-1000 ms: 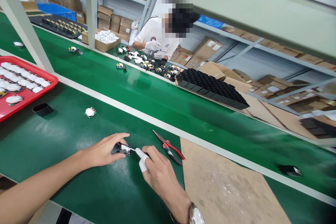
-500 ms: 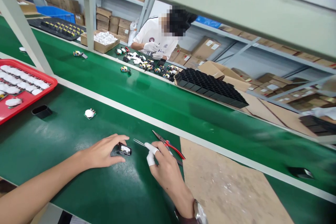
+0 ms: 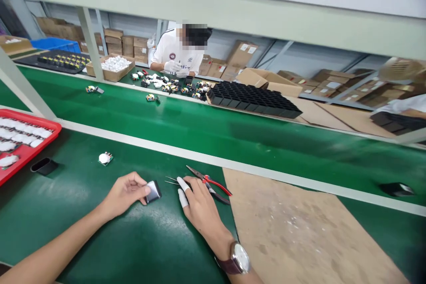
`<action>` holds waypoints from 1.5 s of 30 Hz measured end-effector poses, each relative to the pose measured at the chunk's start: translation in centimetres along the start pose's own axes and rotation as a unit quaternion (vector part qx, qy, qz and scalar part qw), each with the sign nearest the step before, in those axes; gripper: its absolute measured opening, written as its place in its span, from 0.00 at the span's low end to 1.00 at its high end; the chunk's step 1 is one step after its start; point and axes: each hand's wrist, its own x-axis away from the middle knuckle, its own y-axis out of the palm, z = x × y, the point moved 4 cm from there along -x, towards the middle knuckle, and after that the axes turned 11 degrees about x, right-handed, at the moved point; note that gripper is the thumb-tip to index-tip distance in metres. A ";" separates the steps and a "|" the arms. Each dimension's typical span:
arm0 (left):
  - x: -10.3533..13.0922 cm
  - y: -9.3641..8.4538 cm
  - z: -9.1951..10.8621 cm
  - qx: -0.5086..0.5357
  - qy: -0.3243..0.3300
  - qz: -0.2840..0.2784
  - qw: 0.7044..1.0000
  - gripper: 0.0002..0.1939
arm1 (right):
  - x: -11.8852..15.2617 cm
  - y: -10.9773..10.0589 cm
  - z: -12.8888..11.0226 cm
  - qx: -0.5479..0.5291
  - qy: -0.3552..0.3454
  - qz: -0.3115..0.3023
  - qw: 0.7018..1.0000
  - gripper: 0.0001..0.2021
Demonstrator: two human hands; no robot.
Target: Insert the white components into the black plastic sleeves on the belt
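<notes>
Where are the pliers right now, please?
In the head view, the pliers lie mid-picture on the green work surface, just beyond the right hand, by the left edge of the brown sheet.

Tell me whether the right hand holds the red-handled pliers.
No, the right hand holds tweezers, and the pliers lie on the green bench.

Open bench nearside (pliers by the right hand)

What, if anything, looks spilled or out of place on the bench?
The brown sheet beside the pliers carries pale specks and smudges, perhaps residue, and one white-topped component sits loose outside the red tray of similar ones. Nothing looks plainly damaged.
</notes>
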 end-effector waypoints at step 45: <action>8.6 -14.8 9.6 -0.595 0.081 0.150 0.785 0.20 | -14.0 4.2 -14.6 -0.184 -0.164 -0.045 0.968 0.23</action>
